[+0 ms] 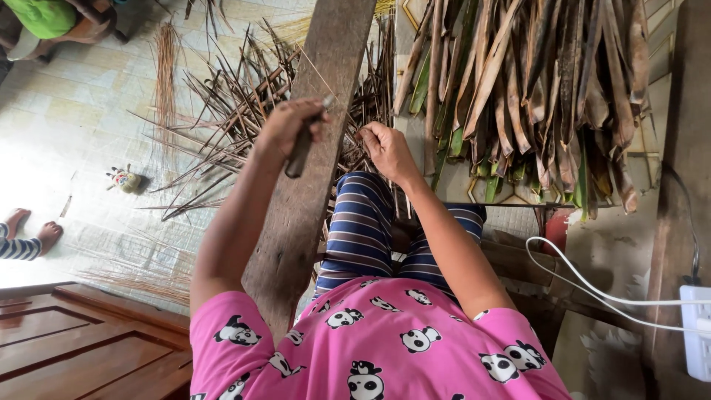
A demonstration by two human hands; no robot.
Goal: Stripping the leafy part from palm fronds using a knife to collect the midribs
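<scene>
Wooden plank under left hand gripping knife.

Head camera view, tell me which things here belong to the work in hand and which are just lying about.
In use:
left hand gripping a dark-handled knife
right hand pinching a thin strip
wooden plank
pile of dried leaves
stripped leaf scraps on the floor

Lying about:
small toy
white power strip and white cable
wooden door panel

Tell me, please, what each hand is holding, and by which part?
The left hand has its grip on a dark knife's handle. The right hand pinches a thin leaf strip; where exactly cannot be told.
</scene>
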